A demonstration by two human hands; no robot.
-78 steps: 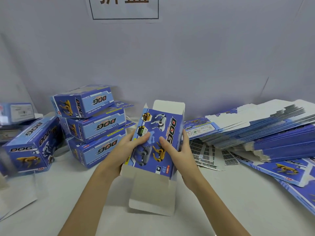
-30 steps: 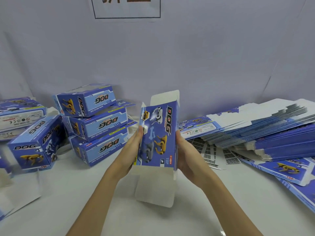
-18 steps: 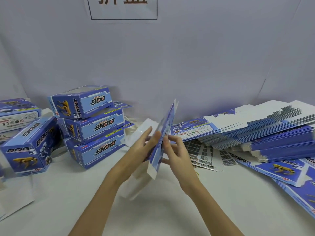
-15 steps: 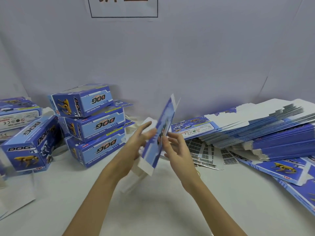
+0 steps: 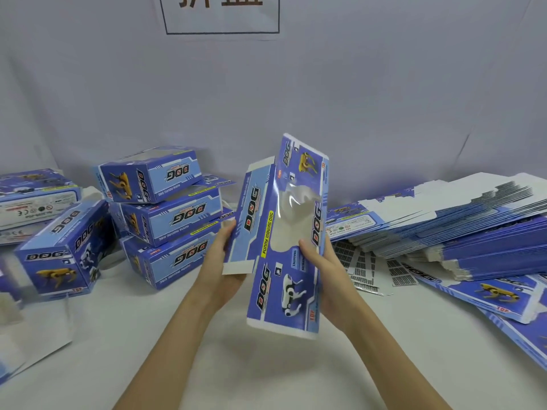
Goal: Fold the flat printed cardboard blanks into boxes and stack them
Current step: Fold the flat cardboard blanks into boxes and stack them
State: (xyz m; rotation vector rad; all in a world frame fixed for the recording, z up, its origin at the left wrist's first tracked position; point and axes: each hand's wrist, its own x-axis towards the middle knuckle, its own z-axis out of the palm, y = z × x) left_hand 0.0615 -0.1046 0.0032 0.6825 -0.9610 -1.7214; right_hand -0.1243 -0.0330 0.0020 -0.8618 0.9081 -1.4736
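Both hands, left (image 5: 220,270) and right (image 5: 321,272), grip a blue windowed blank (image 5: 284,241) by its edges, upright above the surface (image 5: 266,374), with folded boxes (image 5: 165,214) far left and flat blanks (image 5: 461,229) far right

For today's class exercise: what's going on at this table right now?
A person is folding printed cardboard boxes. Both hands, left hand and right hand, hold one blue blank upright above the table, not yet squared up. Three folded boxes sit stacked on the left; flat blanks are piled on the right.
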